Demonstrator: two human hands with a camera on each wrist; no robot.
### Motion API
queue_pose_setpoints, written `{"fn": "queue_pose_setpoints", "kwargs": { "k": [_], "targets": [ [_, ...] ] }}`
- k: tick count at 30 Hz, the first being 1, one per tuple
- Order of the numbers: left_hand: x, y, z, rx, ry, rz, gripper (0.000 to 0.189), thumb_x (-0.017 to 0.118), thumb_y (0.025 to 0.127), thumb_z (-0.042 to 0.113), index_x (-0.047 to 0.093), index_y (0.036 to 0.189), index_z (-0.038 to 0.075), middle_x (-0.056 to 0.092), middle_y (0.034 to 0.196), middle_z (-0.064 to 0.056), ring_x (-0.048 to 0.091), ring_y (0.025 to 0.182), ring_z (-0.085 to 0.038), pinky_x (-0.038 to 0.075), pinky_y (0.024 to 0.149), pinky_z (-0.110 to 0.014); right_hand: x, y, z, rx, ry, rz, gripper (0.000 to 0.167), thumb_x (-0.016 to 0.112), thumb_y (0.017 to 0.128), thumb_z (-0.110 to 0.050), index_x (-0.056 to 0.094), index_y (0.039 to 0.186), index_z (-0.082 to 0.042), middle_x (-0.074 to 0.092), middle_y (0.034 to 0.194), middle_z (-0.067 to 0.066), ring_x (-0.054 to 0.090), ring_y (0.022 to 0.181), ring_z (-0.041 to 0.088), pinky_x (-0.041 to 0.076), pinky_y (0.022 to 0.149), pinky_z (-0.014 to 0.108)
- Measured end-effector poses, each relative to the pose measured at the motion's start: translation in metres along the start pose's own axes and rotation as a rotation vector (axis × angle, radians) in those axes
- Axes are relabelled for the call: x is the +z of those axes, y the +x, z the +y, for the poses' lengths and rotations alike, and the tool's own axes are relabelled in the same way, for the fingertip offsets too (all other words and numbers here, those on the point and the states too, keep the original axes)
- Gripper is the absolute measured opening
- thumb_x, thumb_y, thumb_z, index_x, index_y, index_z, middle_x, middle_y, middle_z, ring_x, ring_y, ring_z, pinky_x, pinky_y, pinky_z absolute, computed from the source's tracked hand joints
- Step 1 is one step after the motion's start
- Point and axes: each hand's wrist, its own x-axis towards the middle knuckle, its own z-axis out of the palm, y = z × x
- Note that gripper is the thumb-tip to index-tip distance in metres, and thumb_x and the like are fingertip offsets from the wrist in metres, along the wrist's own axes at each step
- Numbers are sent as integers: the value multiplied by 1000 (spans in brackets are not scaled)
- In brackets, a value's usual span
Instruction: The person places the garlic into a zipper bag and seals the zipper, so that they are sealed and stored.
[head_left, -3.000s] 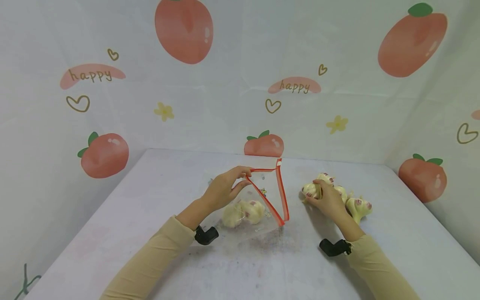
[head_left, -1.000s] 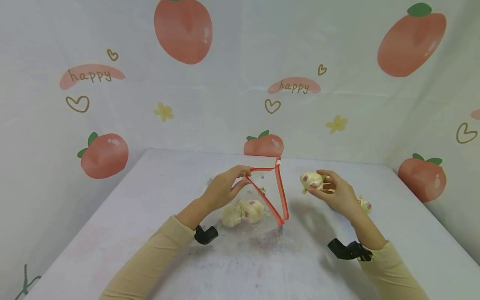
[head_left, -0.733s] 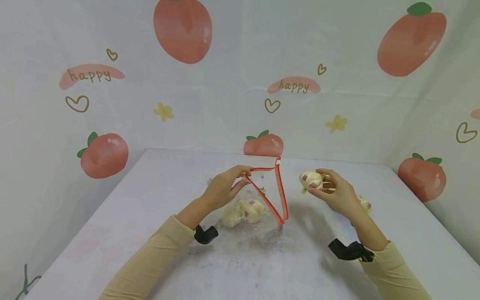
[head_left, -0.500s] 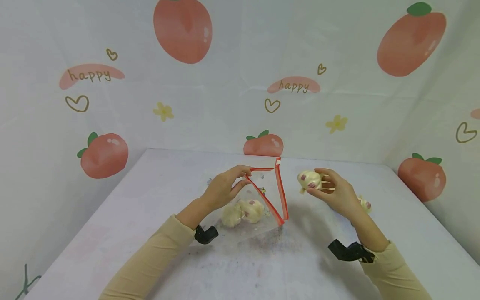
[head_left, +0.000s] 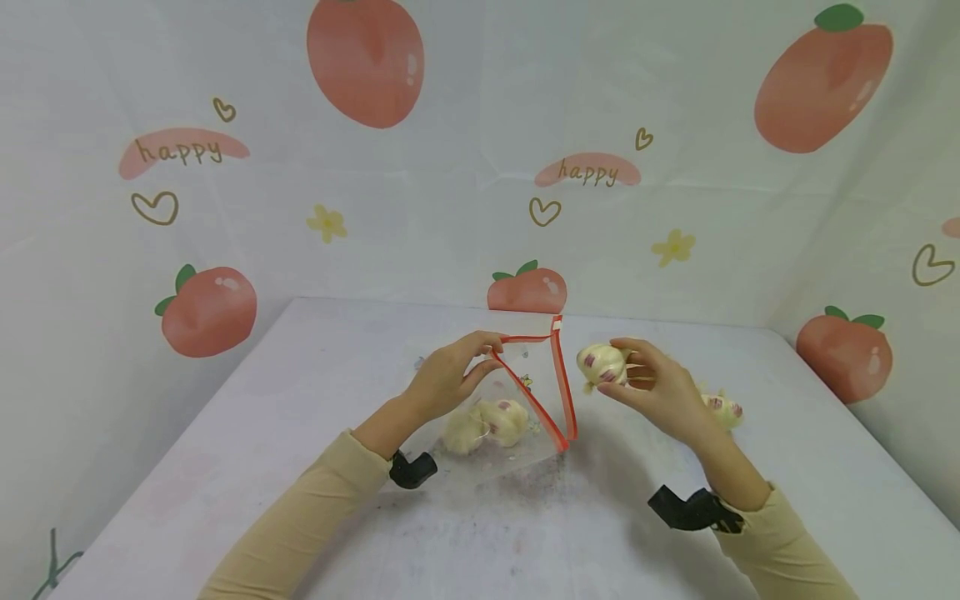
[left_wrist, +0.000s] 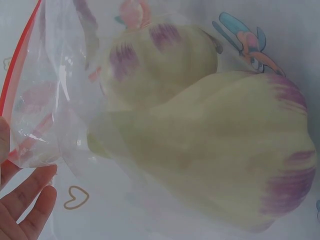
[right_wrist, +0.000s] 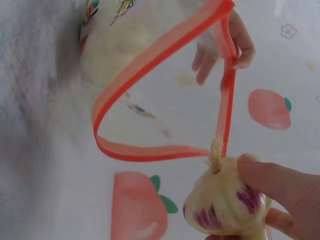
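Observation:
My left hand (head_left: 448, 377) pinches the red-edged rim of a clear zip bag (head_left: 517, 454), whose mouth gapes toward the right. Inside the bag lie two garlic bulbs (left_wrist: 225, 145), pale with purple streaks, seen through the plastic. Just right of the bag's mouth, my right hand (head_left: 663, 390) grips another garlic bulb (head_left: 602, 364) between thumb and fingers, lifted off the table. In the right wrist view this held garlic bulb (right_wrist: 225, 200) appears close to the red rim (right_wrist: 150, 152), its root tuft toward the opening.
More garlic (head_left: 723, 410) rests on the white table (head_left: 420, 533) behind my right wrist, partly hidden. A white backdrop (head_left: 450, 200) printed with red fruit, hearts and flowers stands behind the table and at the sides.
My right hand has taken a garlic bulb from the group on the right, lifted it and carried it left toward the bag's mouth. My left hand and the bag have hardly moved.

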Motion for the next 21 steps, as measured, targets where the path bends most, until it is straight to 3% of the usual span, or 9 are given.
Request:
{"fn": "queue_pose_setpoints", "kwargs": {
  "k": [6, 11, 18, 21],
  "targets": [
    [0, 0, 1, -6, -1, -3, 18, 63, 89, 12, 54, 104, 7, 66, 101, -5, 68, 95, -23, 47, 62, -25, 4, -1, -4, -28, 10, -8, 58, 74, 80, -20, 48, 130, -8, 62, 110, 20, 64, 99, 34, 52, 84, 48],
    [1, -1, 0, -2, 0, -1, 18, 62, 89, 12, 54, 104, 7, 66, 101, -6, 68, 95, -23, 47, 62, -25, 8, -2, -7, -55, 40, -13, 56, 75, 79, -19, 50, 129, -8, 62, 109, 16, 64, 97, 30, 52, 85, 45],
    [0, 0, 1, -1, -5, -2, 18, 62, 89, 11, 54, 104, 7, 66, 101, -5, 68, 95, -23, 48, 63, -26, 14, -2, -10, -101, 23, -6, 54, 76, 78, -18, 53, 126, -8, 61, 108, 12, 63, 94, 26, 54, 80, 26],
    [0, 0, 2, -3, -6, -2, 18, 62, 89, 11, 54, 104, 7, 66, 102, -5, 68, 95, -23, 48, 64, -26, 16, -2, -12, -130, 24, -1, 53, 76, 77, -16, 54, 124, -7, 63, 105, 12, 64, 91, 26, 54, 78, 25]
  ]
}}
